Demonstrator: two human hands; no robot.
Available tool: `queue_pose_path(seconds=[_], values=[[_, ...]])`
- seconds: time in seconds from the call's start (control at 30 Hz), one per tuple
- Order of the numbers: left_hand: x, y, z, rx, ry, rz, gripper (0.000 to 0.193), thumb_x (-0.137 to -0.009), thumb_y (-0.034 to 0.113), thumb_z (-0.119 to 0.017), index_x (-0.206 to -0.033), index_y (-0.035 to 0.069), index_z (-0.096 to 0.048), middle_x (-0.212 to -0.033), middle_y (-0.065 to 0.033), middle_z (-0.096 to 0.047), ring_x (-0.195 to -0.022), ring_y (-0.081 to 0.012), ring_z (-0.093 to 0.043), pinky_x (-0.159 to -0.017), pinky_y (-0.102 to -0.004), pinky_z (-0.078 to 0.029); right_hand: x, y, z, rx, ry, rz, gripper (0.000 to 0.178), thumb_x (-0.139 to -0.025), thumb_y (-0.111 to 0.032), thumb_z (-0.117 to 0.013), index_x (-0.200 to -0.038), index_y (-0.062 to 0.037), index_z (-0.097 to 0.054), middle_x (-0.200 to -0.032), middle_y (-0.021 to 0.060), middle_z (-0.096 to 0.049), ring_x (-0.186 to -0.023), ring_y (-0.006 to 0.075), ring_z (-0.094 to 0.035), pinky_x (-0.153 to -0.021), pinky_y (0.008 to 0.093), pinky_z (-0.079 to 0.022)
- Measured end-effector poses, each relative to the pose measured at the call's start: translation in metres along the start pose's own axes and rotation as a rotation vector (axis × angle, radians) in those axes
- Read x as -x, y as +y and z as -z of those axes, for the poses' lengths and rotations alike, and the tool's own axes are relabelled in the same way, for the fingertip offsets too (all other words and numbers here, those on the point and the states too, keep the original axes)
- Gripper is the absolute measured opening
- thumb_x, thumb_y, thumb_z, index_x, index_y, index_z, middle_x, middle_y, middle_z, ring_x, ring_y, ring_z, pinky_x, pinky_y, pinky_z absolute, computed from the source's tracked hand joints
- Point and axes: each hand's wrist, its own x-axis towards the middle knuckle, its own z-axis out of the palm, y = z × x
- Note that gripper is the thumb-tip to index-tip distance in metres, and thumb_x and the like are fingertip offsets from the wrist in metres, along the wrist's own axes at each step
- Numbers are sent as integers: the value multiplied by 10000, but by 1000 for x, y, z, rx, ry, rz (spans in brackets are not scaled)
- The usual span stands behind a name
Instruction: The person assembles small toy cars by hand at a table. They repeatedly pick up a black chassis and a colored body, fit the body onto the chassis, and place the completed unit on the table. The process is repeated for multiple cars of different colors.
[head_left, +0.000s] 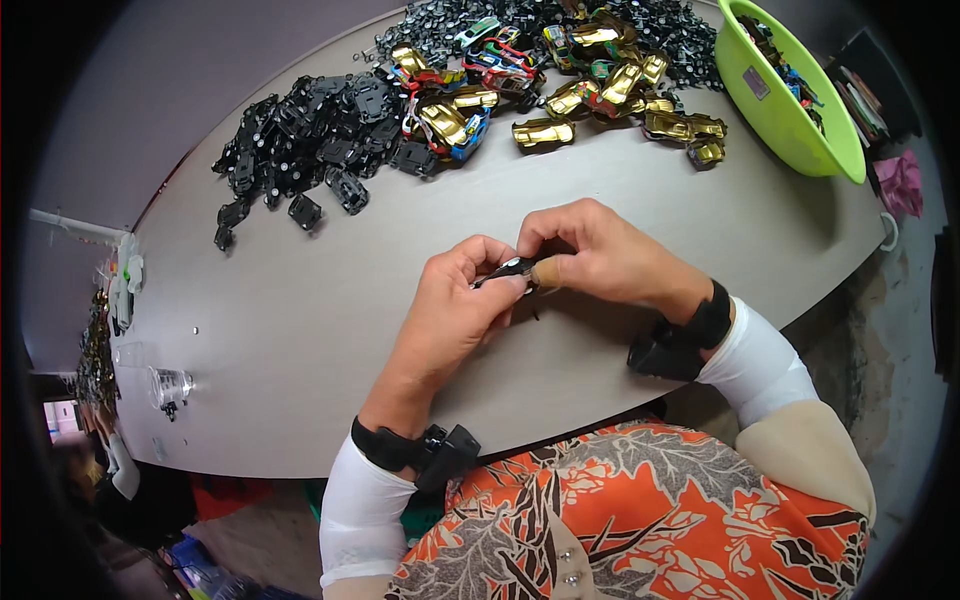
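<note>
My left hand (445,310) and my right hand (605,255) meet over the near middle of the table, both closed on a small black toy car chassis (515,268). A pale, round wheel shows on it; fingers hide much of the rest. My right thumb wears a tan covering and presses at the chassis's right end. Beyond my hands lie a heap of black toy car chassis (320,130) at the left and a pile of gold and coloured toy car bodies (450,120) in the middle. One gold body (543,133) lies apart, nearest my hands.
Many small wheels (680,40) spread along the table's far edge. A lime-green basin (835,150) with toy parts stands at the far right. A clear plastic cup (168,388) stands at the left edge. At far left, another person's sleeved arm (123,468) reaches toward more parts.
</note>
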Motion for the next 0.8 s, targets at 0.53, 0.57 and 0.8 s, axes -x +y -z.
queue_pose_path(seconds=[0.53, 0.57, 0.8], values=[[-6, -5, 11, 198, 83, -175, 251, -792, 41, -634, -1017, 9, -527, -827, -54, -601, -712, -114, -613, -570, -254, -524, 6, -13, 4, -195, -18, -95, 97, -768, -51, -597, -861, -34, -615, -672, -33, -546, -539, 20, -453, -477, 182, -356], [-5, -3, 9, 241, 66, -150, 235, -803, 51, -626, -1013, 12, -529, -833, -57, -604, -724, -120, -618, -580, -258, -529, 6, -12, 6, -193, -5, -69, 93, -763, -43, -589, -852, -33, -612, -677, -31, -547, -544, 20, -455, -480, 180, -357], [1, 4, 5, 184, -96, -32, 212, -835, 98, -595, -1030, 31, -542, -829, -50, -612, -659, -119, -608, -550, -225, -499, 5, -18, 19, -284, 24, -10, 81, -749, -40, -593, -824, -11, -603, -709, -13, -562, -577, 37, -489, -505, 185, -411]])
